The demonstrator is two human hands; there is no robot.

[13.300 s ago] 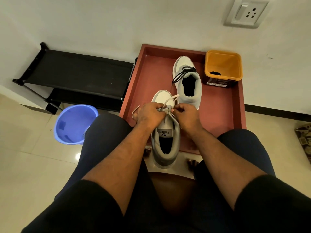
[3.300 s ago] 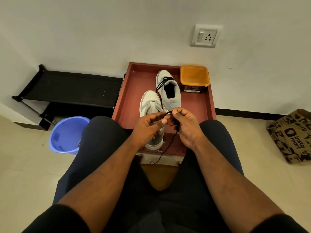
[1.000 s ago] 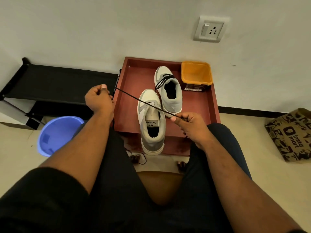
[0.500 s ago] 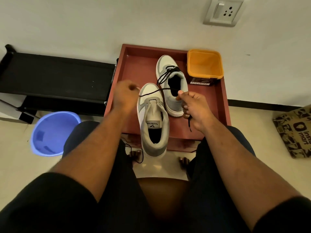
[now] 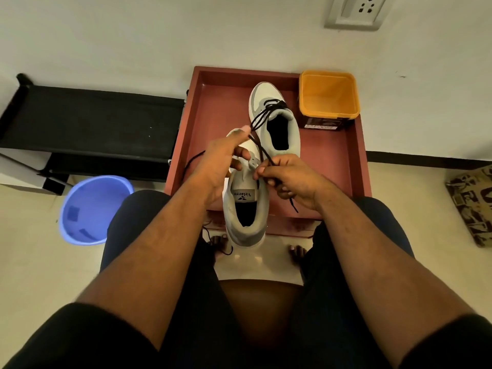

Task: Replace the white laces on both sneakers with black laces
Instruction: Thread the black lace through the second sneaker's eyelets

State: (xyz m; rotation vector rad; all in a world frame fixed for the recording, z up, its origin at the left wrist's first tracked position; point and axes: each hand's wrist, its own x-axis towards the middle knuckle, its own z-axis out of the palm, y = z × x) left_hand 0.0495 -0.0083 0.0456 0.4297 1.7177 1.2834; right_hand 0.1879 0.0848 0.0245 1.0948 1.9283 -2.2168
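Hands both pinch black lace [image 5: 262,153]: left hand [image 5: 223,158], right hand [image 5: 290,177], over near shoe [image 5: 246,209] at tray [image 5: 356,161] front edge. Far shoe [image 5: 277,121] already black-laced. Even the ends, start at bottom eyelets.

A plain white painted wall [image 5: 159,35] fills the far side, with a white switch-and-socket plate [image 5: 355,12] set high on it. Along its base runs a dark skirting strip [image 5: 426,157]. The floor is glossy cream tile [image 5: 29,249]. A low black fabric-shelved rack [image 5: 90,121] stands against the wall.
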